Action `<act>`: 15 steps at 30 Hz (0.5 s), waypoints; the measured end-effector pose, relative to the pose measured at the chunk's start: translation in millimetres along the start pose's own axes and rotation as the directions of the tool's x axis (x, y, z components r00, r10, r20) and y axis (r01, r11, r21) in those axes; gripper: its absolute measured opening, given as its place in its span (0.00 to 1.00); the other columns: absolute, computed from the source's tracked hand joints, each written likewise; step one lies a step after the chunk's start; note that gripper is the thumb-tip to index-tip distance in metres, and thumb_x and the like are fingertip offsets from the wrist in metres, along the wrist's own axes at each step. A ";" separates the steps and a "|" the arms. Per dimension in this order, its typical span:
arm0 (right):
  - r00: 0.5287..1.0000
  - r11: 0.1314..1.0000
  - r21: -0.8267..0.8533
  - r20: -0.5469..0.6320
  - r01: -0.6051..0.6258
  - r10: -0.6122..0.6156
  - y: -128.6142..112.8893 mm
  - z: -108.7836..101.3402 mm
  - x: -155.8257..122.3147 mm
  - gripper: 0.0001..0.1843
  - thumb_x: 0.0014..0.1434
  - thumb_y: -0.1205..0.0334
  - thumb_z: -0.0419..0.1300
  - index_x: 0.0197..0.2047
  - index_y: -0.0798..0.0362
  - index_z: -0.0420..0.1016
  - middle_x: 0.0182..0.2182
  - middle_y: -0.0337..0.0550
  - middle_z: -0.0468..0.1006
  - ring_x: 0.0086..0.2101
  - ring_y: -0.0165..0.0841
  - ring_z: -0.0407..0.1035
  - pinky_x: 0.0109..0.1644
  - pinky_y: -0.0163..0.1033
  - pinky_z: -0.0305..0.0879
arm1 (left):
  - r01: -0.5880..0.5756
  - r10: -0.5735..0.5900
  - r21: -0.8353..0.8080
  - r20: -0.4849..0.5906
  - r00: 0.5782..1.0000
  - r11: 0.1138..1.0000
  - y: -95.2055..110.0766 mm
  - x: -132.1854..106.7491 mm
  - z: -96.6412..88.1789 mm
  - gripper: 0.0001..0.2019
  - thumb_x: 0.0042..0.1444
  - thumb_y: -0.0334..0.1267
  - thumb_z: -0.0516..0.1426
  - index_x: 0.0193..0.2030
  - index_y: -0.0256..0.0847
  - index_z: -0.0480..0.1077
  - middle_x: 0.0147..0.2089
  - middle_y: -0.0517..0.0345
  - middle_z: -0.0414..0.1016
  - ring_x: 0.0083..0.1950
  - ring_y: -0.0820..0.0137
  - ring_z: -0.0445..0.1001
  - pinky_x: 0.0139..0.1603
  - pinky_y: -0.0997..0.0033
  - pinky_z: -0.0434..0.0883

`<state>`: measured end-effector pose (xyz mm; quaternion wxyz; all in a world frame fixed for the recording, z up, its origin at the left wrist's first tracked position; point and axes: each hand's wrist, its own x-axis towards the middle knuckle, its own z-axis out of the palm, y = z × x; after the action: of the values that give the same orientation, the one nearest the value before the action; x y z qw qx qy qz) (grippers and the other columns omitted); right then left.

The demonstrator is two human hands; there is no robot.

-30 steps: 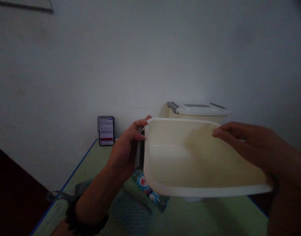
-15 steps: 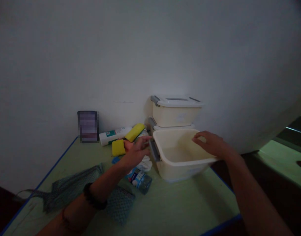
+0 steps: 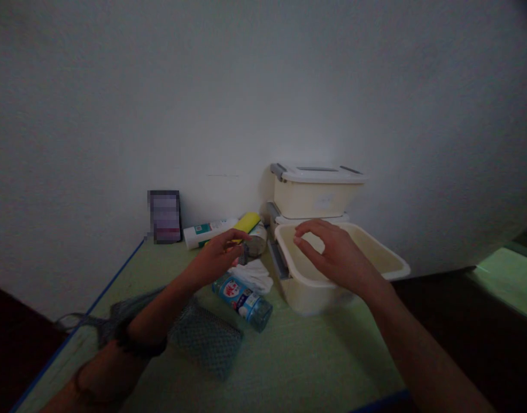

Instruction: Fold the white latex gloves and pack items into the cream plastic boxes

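Observation:
My left hand (image 3: 216, 257) reaches over the heap of cleaning things, fingers stretched forward and thumb a little below them. Just by its fingertips is a small dark grey piece (image 3: 244, 253), too unclear to name. Past them lie a yellow sponge (image 3: 248, 221) and a jar-like container (image 3: 258, 241). Under the hand are white gloves or cloth (image 3: 257, 275) and a clear bottle with a blue label (image 3: 244, 301) on its side. My right hand (image 3: 332, 252) hovers above the near left part of an open cream box (image 3: 388, 258), thumb and fingers curved apart with nothing between them.
Two lidded cream boxes stand stacked against the wall, the upper box (image 3: 317, 198) fully visible. A white bottle or tube (image 3: 207, 231) lies behind the sponge. A blurred dark-framed device (image 3: 165, 217) leans at back left. A grey-green mesh bag (image 3: 207, 338) lies in front.
My left hand has moved left from the box's grey handle to the cleaning things. My right hand has come left from the box's right side. The view has shifted slightly.

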<state>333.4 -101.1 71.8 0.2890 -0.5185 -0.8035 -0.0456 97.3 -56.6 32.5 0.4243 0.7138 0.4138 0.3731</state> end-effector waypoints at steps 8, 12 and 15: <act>0.942 0.943 0.075 0.064 0.324 -0.328 -88.4 44.4 1.6 0.11 0.62 0.65 0.51 0.37 0.58 0.73 0.37 0.50 0.77 0.40 0.38 0.69 0.49 0.46 0.65 | -0.190 0.336 0.726 -0.060 0.940 0.661 -45.8 -49.9 -53.5 0.10 0.56 0.29 0.48 0.39 0.38 0.70 0.44 0.47 0.74 0.50 0.61 0.69 0.54 0.56 0.65; 0.894 0.920 0.151 0.225 0.361 -0.388 -104.8 91.5 -14.4 0.09 0.60 0.65 0.53 0.38 0.56 0.74 0.35 0.47 0.77 0.38 0.38 0.70 0.45 0.46 0.70 | -0.133 0.265 0.756 -0.056 0.963 0.641 -63.4 -64.8 -59.8 0.10 0.56 0.30 0.49 0.39 0.38 0.71 0.42 0.47 0.75 0.47 0.59 0.70 0.51 0.54 0.66; 0.905 0.929 0.153 0.219 0.337 -0.365 -98.5 115.0 -24.0 0.11 0.58 0.69 0.54 0.44 0.57 0.73 0.45 0.53 0.75 0.48 0.43 0.68 0.51 0.49 0.68 | -0.064 0.195 0.767 -0.081 0.977 0.639 -65.2 -69.7 -61.7 0.10 0.58 0.32 0.49 0.41 0.37 0.70 0.38 0.47 0.75 0.42 0.60 0.71 0.46 0.56 0.68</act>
<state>207.9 -122.7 -13.5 0.2035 -0.3500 -0.9143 0.0119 -1.5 -82.1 -17.4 0.0245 0.8219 0.5115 0.2495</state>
